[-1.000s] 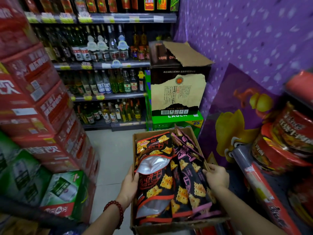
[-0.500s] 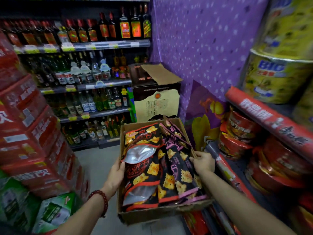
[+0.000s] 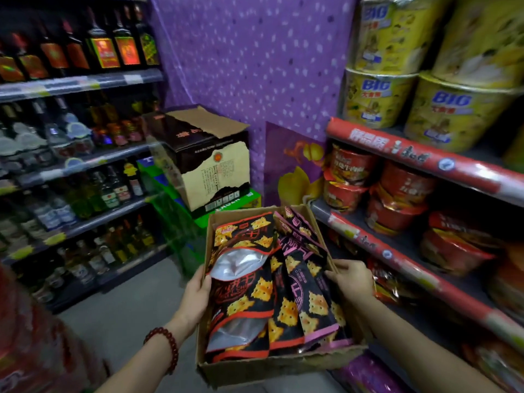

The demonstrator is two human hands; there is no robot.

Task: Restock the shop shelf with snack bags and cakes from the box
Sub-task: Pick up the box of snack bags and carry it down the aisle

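Head view: we carried box (image 3: 279, 363) of snack bags (image 3: 263, 282) beside shop shelf (image 3: 408, 256). Judged best: keep box level, rest it near shelf, free one hand. Left hand (image 3: 195, 296) gripped left wall, thumb over rim touching red-edged bag. Right hand (image 3: 353, 280) gripped right wall, fingers curled over rim beside pink-edged bags.

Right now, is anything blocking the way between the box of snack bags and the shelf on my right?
Nothing visible stands between them. The box, held by the left hand and right hand, sits right beside the shelf. But red noodle bowls already fill the nearest level.
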